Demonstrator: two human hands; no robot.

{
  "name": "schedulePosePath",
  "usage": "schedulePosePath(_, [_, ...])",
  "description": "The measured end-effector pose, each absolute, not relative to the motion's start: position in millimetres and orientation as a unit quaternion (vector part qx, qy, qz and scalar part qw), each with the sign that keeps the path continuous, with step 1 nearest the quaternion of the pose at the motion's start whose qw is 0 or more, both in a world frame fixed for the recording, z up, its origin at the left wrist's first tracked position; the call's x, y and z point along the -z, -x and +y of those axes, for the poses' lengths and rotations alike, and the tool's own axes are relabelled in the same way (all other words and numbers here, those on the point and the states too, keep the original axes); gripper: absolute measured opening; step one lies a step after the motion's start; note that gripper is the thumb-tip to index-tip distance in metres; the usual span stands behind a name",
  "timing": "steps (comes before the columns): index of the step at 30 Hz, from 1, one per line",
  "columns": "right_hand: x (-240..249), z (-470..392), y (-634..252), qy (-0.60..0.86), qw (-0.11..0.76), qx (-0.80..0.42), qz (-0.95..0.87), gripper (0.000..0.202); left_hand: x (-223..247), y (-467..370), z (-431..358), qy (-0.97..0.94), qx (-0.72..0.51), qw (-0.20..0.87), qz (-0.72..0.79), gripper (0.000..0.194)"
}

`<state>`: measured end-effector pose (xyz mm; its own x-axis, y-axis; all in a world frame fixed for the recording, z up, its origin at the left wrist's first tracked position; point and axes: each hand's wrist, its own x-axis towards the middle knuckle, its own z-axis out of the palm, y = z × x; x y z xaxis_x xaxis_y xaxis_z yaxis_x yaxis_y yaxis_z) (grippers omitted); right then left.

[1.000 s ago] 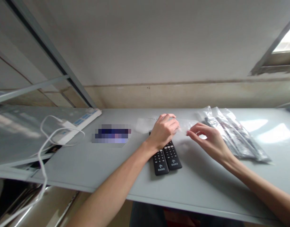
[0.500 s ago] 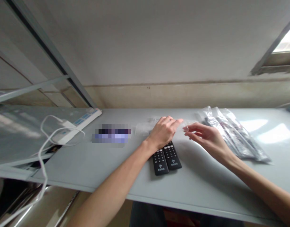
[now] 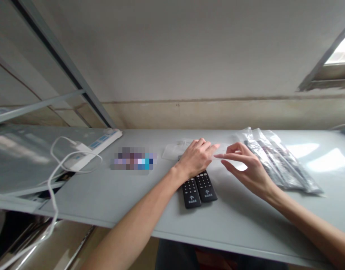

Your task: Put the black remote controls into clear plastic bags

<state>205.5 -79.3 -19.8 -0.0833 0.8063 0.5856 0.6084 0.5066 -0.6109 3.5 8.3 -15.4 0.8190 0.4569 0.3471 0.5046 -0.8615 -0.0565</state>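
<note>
Two black remote controls, the left one (image 3: pixel 191 198) and the right one (image 3: pixel 207 190), lie side by side on the table, their upper ends hidden under my left hand (image 3: pixel 197 156). Thin clear plastic bags (image 3: pixel 172 150) spread flat behind and around that hand. My left hand is closed, its fingertips on a bag's film. Facing it, my right hand (image 3: pixel 244 162) has its index finger stretched to the film by the left fingertips. The right thumb stands apart from that finger, leaving a gap.
Several bagged dark items (image 3: pixel 281 161) lie to the right on the grey table (image 3: pixel 127 202). Left of my hands is a pixelated object (image 3: pixel 134 161). A white power strip (image 3: pixel 96 148) with a plugged charger and white cable (image 3: pixel 51 187) sits by the metal frame (image 3: pixel 85 90).
My right hand's thumb and index finger have spread apart, and the index finger has moved left towards my left hand. The remotes and left hand are nearly unmoved.
</note>
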Motion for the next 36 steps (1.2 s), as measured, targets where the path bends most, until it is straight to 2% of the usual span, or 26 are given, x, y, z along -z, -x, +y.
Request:
schedulePosePath(7, [23, -80, -208, 0.503, 0.474, -0.071, -0.72, 0.022, 15, -3, 8, 0.951, 0.162, 0.086, -0.247, 0.04])
schedulePosePath(19, [38, -71, -218, 0.557, 0.487, -0.158, -0.654, 0.038, 14, -2, 5, 0.961, 0.154, 0.058, -0.222, 0.053])
schedulePosePath(22, [37, -73, -217, 0.555, 0.491, -0.161, -0.652, 0.033, 14, -2, 4, 0.965, 0.15, 0.053, -0.206, 0.055])
schedulePosePath(27, [36, -75, -215, 0.554, 0.502, -0.148, -0.647, 0.027, 13, -2, 3, 0.963, 0.162, 0.047, -0.208, 0.045])
schedulePosePath(33, [41, -75, -214, 0.532, 0.479, -0.096, -0.692, 0.024, 12, -5, 1, 0.961, 0.187, 0.022, -0.2, 0.053])
schedulePosePath(36, [43, -76, -212, 0.519, 0.469, -0.077, -0.71, 0.019, 13, -6, 1, 0.964, 0.177, 0.02, -0.199, 0.049])
